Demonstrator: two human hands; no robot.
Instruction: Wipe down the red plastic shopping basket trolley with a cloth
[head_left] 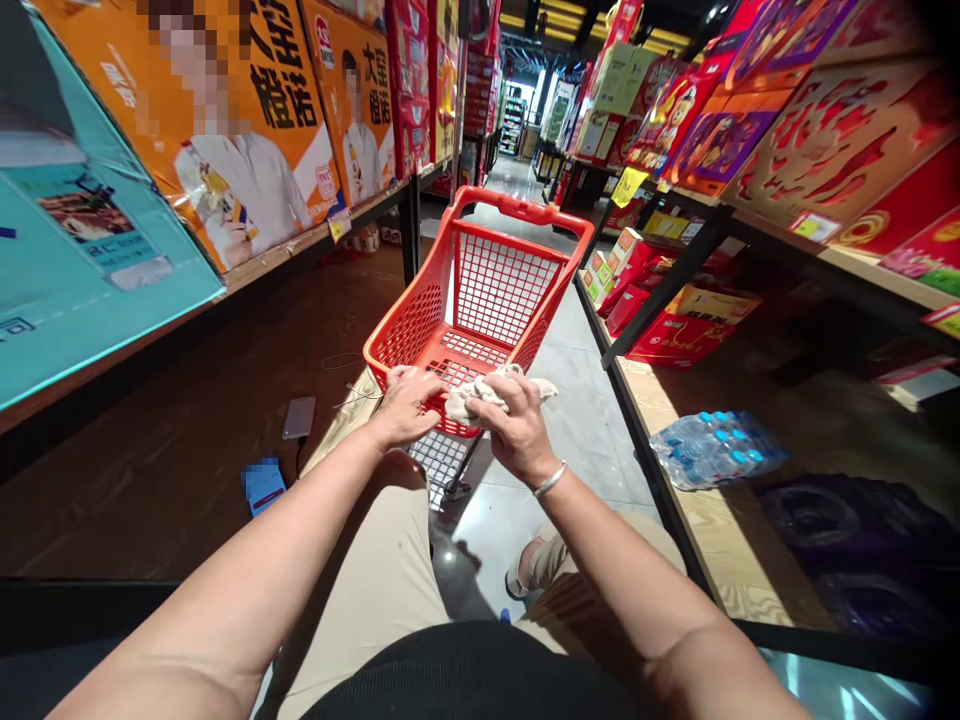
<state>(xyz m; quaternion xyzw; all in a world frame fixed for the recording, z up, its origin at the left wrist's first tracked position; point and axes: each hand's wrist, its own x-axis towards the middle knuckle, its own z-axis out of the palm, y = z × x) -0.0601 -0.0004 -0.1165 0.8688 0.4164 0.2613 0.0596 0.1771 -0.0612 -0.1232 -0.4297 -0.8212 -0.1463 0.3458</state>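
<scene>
My right fingers (511,388) clutch the crosswise cloth (461,402); just beside, my left fingers (421,382) touch the cart (412,322), grip unclear.

Our left hand (409,402) is on the near rim of the red plastic shopping cart (411,332); can't tell if it grips. Our right hand (517,420), silver bangle (551,479) on the wrist, has a bunched off-white cloth (461,403) at that same rim. Cart sits in an aisle, grey floor (592,400). Left shelf: 1 teal box (112,290), 2 orange cartons (292,185). Below them: grey phone (299,418) near a blue item (264,490). Right lower shelf: shrink-wrapped bottles (712,450), blue caps; red gift boxes (671,340) farther along.
</scene>
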